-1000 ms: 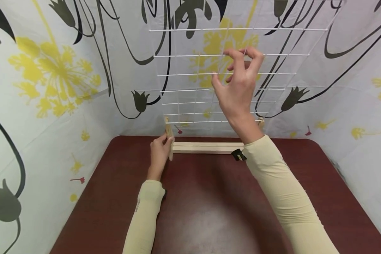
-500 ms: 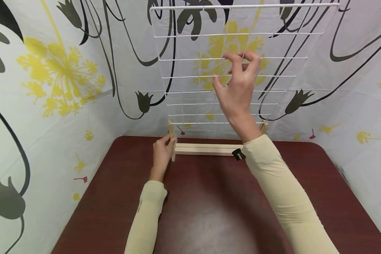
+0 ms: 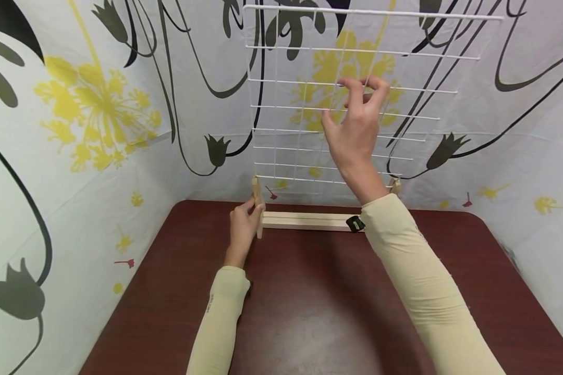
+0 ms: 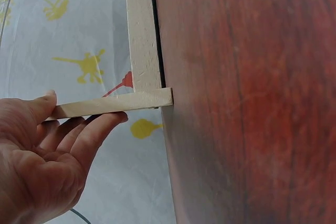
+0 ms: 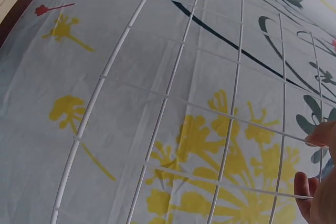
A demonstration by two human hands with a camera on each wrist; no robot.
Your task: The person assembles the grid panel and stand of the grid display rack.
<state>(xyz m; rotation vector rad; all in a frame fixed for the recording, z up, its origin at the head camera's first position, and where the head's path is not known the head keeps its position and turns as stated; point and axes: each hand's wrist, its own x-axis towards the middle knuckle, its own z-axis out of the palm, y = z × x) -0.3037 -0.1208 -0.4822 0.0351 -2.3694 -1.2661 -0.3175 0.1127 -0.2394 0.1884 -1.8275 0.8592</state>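
A white wire grid panel [image 3: 370, 12] stands up above a pale wooden stand [image 3: 305, 220]. My right hand [image 3: 356, 130] grips the panel near its middle, fingers and thumb hooked on the thin wires; in the right wrist view the fingertips [image 5: 302, 182] curl at a wire crossing. Lower left, my left hand [image 3: 244, 224] pinches the stand's left upright [image 3: 257, 194] between thumb and fingers. The left wrist view has this upright [image 4: 115, 103] meeting the crossbar [image 4: 144, 35]. The panel's lower corners are close to the tops of both uprights; my right forearm partly hides the right upright [image 3: 395, 186].
The stand is at the far edge of a dark red-brown table [image 3: 300, 302]. White sheeting [image 3: 169, 172] with grey tulips and yellow flowers hangs behind and at both sides. A small black piece [image 3: 355, 224] is at the right sleeve's cuff.
The panel's top edge has come into view and the panel has tilted slightly, right side lower. Both hands keep their holds. The whole head view has shifted a little, scenery sliding right.
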